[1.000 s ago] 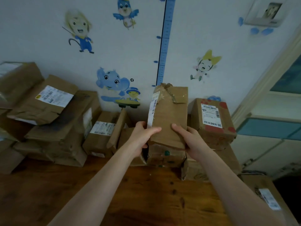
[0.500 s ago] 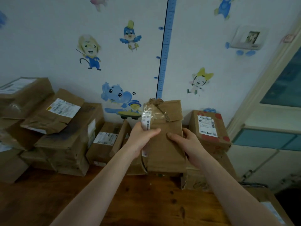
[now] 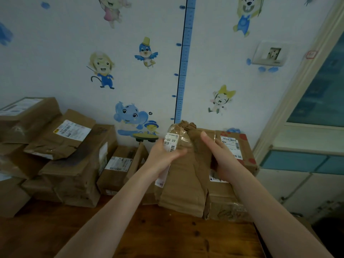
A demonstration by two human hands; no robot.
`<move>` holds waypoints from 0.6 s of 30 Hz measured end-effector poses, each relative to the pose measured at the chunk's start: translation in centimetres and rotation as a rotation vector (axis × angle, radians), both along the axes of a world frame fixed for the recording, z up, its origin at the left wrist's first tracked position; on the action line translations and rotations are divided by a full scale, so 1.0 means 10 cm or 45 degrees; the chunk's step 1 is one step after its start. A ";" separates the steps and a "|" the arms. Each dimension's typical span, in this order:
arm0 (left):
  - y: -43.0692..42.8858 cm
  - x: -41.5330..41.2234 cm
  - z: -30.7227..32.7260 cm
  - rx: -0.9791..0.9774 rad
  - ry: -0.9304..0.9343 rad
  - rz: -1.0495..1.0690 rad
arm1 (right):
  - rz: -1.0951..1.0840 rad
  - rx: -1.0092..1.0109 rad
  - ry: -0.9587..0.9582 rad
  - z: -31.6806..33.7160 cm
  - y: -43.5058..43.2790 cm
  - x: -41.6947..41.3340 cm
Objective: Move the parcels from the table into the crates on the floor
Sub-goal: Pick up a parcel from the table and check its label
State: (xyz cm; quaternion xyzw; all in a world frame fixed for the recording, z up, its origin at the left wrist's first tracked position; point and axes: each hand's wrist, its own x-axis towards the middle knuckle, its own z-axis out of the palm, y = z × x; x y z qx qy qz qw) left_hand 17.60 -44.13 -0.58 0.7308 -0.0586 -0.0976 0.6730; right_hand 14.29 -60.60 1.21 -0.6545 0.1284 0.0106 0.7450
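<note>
Holding the parcel [image 3: 186,179] upright over the back of the wooden table [image 3: 167,239], we clamp it from both sides: our left hand [image 3: 163,159] curls round its left edge, thumb across the white barcode label [image 3: 170,142], while our right hand [image 3: 222,159] presses flat on the right side, fingers stretched straight. Its brown cardboard is creased and dented, the top crumpled under glossy tape. Behind it, other parcels [image 3: 74,174] of battered cardboard lie stacked along the wall [image 3: 55,53], a red-spotted box [image 3: 245,151] just beside our right hand. Cartoon stickers [image 3: 128,114] and a blue ruler strip [image 3: 186,71] decorate the pale wall.
</note>
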 end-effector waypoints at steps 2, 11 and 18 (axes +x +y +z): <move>0.01 -0.02 0.04 0.023 -0.010 -0.092 | -0.046 0.007 -0.050 0.01 -0.01 0.01; 0.01 -0.01 0.07 0.152 -0.344 0.113 | 0.148 -0.073 -0.042 0.09 0.04 -0.05; -0.06 -0.12 0.26 0.073 -0.072 -0.089 | 0.024 -0.157 -0.183 0.07 0.05 -0.03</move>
